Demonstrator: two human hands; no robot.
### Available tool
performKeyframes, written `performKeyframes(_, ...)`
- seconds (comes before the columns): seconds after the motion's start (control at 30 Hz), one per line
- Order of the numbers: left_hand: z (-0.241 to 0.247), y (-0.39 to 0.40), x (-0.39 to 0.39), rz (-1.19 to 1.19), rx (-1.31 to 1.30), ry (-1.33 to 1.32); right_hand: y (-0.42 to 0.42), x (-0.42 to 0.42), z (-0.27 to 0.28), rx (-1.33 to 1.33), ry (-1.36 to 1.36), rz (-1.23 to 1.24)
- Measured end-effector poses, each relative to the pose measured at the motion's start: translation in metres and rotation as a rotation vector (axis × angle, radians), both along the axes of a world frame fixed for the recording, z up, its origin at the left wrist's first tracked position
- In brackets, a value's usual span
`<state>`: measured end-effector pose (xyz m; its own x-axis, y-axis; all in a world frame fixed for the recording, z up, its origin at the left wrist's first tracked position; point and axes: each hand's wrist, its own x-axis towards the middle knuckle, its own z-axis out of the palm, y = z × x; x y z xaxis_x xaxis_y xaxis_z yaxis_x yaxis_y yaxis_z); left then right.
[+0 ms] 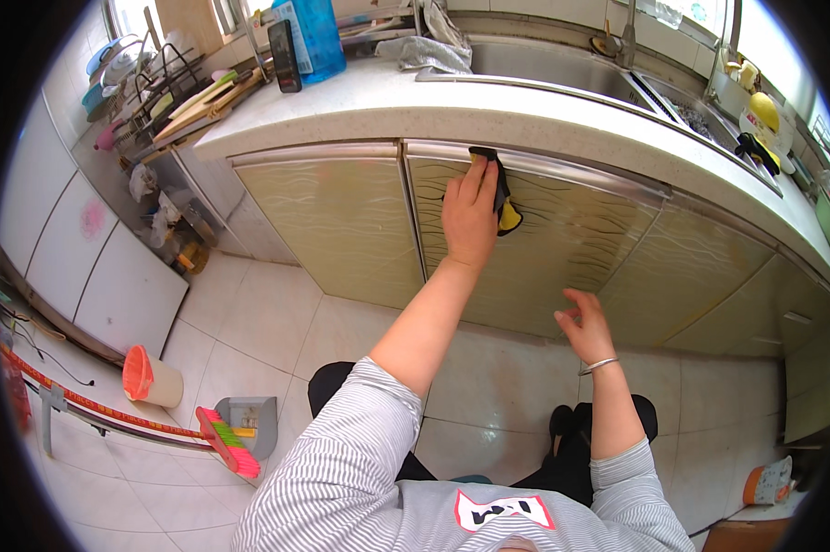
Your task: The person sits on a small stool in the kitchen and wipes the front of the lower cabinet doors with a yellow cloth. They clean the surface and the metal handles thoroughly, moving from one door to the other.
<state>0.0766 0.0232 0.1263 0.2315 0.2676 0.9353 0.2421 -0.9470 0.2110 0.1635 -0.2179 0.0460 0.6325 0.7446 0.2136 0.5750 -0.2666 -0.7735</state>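
My left hand (471,214) presses a black and yellow cleaning cloth (504,196) against a cabinet door (525,255), just below the metal strip (546,169) along its top. The cloth is bunched beneath my fingers, and a yellow corner hangs out on the right. That door has a dark wavy line pattern. Lower and to the right, my right hand (587,328) hovers in front of the same door with bent fingers and nothing in its grasp. A silver bangle (599,366) circles that wrist.
Above the doors runs a white countertop (359,96) with a blue bottle (321,41), a black phone-like object (285,56) and a steel sink (553,65). On the tiled floor at left are a broom (228,441), a grey dustpan (256,421) and a lined bin (163,383).
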Motion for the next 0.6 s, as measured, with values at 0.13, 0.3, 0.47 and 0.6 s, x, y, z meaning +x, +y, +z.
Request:
performKeyframes(0.13, -0.013, 0.042, -0.029, 0.118, -0.016, -0.052, -0.008, 0.008, -0.007, 0.021, -0.015, 0.001)
performKeyframes(0.3, -0.003, 0.057, -0.036, 0.171, -0.154, -0.207, -0.020, 0.012, -0.009, -0.028, -0.001, -0.048)
performKeyframes(0.47, 0.004, 0.035, -0.013, 0.193, -0.083, -0.253, -0.016, 0.007, -0.003, -0.006, -0.017, -0.056)
performKeyframes(0.6, 0.000, -0.027, 0.031, -0.060, -0.084, -0.082, -0.005, 0.004, 0.000, 0.010, -0.035, -0.029)
